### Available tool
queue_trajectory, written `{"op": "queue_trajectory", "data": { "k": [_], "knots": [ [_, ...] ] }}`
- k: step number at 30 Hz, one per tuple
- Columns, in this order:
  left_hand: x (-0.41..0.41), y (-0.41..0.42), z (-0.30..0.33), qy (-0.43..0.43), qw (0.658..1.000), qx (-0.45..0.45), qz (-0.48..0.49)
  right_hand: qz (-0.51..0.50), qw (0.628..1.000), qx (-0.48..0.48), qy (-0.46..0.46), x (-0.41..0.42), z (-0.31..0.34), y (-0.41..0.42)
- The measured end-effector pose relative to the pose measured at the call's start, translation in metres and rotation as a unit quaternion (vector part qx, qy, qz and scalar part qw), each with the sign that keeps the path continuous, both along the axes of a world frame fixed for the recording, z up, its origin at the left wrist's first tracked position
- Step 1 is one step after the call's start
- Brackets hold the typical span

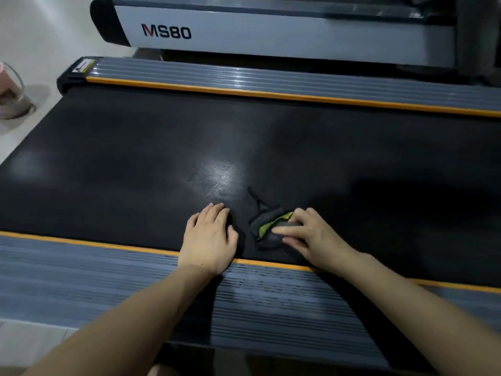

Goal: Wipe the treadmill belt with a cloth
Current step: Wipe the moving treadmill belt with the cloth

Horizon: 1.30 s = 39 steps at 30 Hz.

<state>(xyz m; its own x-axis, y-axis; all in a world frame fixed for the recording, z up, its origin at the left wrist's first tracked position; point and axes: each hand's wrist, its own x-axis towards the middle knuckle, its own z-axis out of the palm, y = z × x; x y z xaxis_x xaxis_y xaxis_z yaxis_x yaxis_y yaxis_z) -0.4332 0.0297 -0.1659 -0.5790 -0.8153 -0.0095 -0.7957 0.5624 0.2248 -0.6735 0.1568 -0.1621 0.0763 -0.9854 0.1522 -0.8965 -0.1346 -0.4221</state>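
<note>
Both hands on black belt (135, 147): left hand (208, 237) flat, empty; right hand (306, 237) pinching half-hidden dark, green-edged cloth (267, 226).

The place looked like a gym or a home workout room. A treadmill filled the view, its black belt (135, 147) running between grey ribbed side rails (271, 80) edged in orange, with a second machine marked "MS80" (166, 31) just behind. Both stood on a pale floor (40, 36), where a clear jug (12, 96) sat beside the belt.
</note>
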Motion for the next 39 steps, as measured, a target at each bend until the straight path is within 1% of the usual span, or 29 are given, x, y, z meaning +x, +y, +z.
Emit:
{"op": "queue_trajectory", "data": {
  "k": [2,4,5,7,9,10,11,14,17,19,21,24,26,27,28,29,32,33,35,36,37,39],
  "knots": [
    [0.0,0.001,0.001,0.005,1.0,-0.005,-0.006,-0.036,0.999,-0.005,0.028,-0.019,0.003,0.02],
    [0.0,0.001,0.001,0.013,1.0,-0.005,-0.01,-0.137,0.989,-0.024,0.047,-0.043,0.001,0.036],
    [0.0,0.0,0.001,0.016,1.0,-0.005,-0.013,-0.206,0.977,-0.026,0.049,-0.051,0.001,0.043],
    [0.0,0.0,0.0,0.02,1.0,-0.006,-0.024,-0.345,0.938,-0.018,0.033,-0.048,0.0,0.047],
    [0.001,-0.001,0.0,0.024,0.999,-0.003,-0.03,-0.427,0.904,-0.017,0.012,-0.018,-0.004,0.032],
    [0.001,-0.001,0.0,0.025,0.999,-0.001,-0.032,-0.436,0.9,-0.023,-0.003,0.005,-0.006,0.018],
    [0.0,-0.001,0.0,0.025,0.999,0.0,-0.033,-0.427,0.904,-0.026,-0.017,0.029,-0.006,0.004],
    [-0.001,-0.001,0.002,0.027,0.999,-0.003,-0.037,-0.36,0.933,0.002,-0.028,0.084,-0.006,-0.024],
    [0.001,-0.002,0.001,0.029,0.998,-0.005,-0.048,-0.303,0.953,0.009,-0.017,0.069,0.001,-0.01],
    [0.002,-0.003,0.001,0.035,0.998,-0.004,-0.056,-0.311,0.95,0.002,0.021,0.036,0.0,0.018],
    [0.001,-0.002,0.001,0.037,0.997,-0.011,-0.064,-0.384,0.922,-0.008,0.05,-0.01,-0.002,0.049],
    [0.001,-0.002,0.001,0.038,0.998,-0.012,-0.056,-0.502,0.863,0.029,0.049,-0.053,0.0,0.08],
    [0.0,-0.002,0.001,0.034,0.998,-0.009,-0.055,-0.558,0.827,0.052,0.038,-0.045,0.002,0.072],
    [-0.001,-0.002,0.002,0.032,0.998,-0.008,-0.055,-0.567,0.822,0.056,0.027,-0.028,0.003,0.059],
    [-0.001,-0.002,0.003,0.032,0.998,-0.007,-0.055,-0.562,0.826,0.055,0.008,-0.007,0.003,0.043],
    [-0.001,-0.002,0.003,0.033,0.998,-0.006,-0.053,-0.543,0.838,0.052,-0.01,0.018,0.002,0.026],
    [0.0,-0.001,0.003,0.032,0.999,-0.011,-0.04,-0.441,0.895,0.066,-0.031,0.086,-0.004,-0.01],
    [0.0,0.0,0.003,0.031,0.999,-0.014,-0.036,-0.404,0.912,0.065,-0.039,0.094,-0.003,-0.012],
    [0.001,0.0,0.003,0.029,0.999,-0.011,-0.034,-0.346,0.936,0.053,-0.041,0.079,0.0,-0.002],
    [0.001,0.0,0.004,0.03,0.999,-0.009,-0.035,-0.342,0.938,0.045,-0.024,0.065,0.0,0.009],
    [0.001,0.0,0.004,0.033,0.999,-0.008,-0.033,-0.358,0.932,0.045,0.002,0.047,0.0,0.023],
    [0.002,0.001,0.005,0.035,0.999,-0.007,-0.027,-0.425,0.903,0.041,0.046,0.005,-0.001,0.051]
  ]
}}
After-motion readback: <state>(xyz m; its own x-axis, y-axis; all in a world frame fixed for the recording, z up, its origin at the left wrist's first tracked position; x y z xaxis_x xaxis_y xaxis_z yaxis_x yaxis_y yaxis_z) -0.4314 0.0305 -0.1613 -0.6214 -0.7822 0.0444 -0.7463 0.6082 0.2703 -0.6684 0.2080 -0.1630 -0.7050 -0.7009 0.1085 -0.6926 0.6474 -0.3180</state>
